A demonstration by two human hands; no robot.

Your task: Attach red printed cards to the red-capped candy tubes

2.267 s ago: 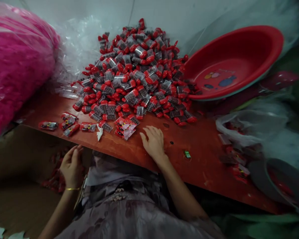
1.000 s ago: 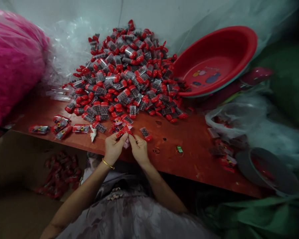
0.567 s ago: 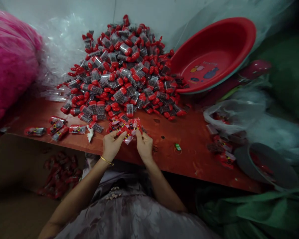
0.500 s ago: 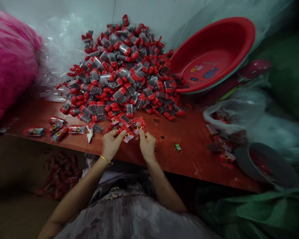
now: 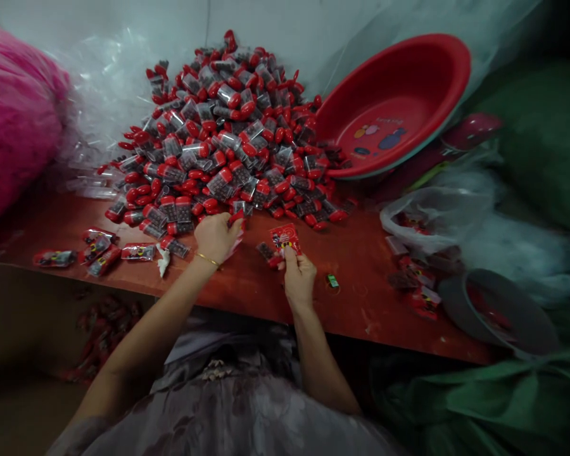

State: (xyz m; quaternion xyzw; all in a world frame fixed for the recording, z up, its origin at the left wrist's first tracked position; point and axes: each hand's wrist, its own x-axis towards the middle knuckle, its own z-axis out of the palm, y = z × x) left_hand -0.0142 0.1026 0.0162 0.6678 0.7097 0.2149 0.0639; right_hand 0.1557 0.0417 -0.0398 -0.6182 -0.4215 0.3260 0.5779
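My right hand (image 5: 299, 280) is closed, thumb on top, on a red printed packet (image 5: 285, 235) held just above the table. Beside its fingertips a small red-capped tube with dark contents (image 5: 266, 251) shows, partly hidden. My left hand (image 5: 215, 239), a gold bangle on its wrist, is turned over with the fingers curled. A bit of red packet (image 5: 236, 217) pokes out of that hand; the rest is covered. Behind both hands rises a large heap of clear red-capped tubes (image 5: 218, 152) filled with dark pellets.
Several filled packets (image 5: 97, 248) and a white scrap (image 5: 162, 261) lie at the left table edge. A red basin (image 5: 408, 95) leans at the heap's right. Further right are a plastic bag (image 5: 437, 218) and a grey bowl (image 5: 475, 316). A pink sack (image 5: 19, 120) stands far left.
My hands have moved apart. The left one swung up and turned over, carrying red packets from the heap's front edge; the right shifted rightward with one packet. The view also moved slightly.
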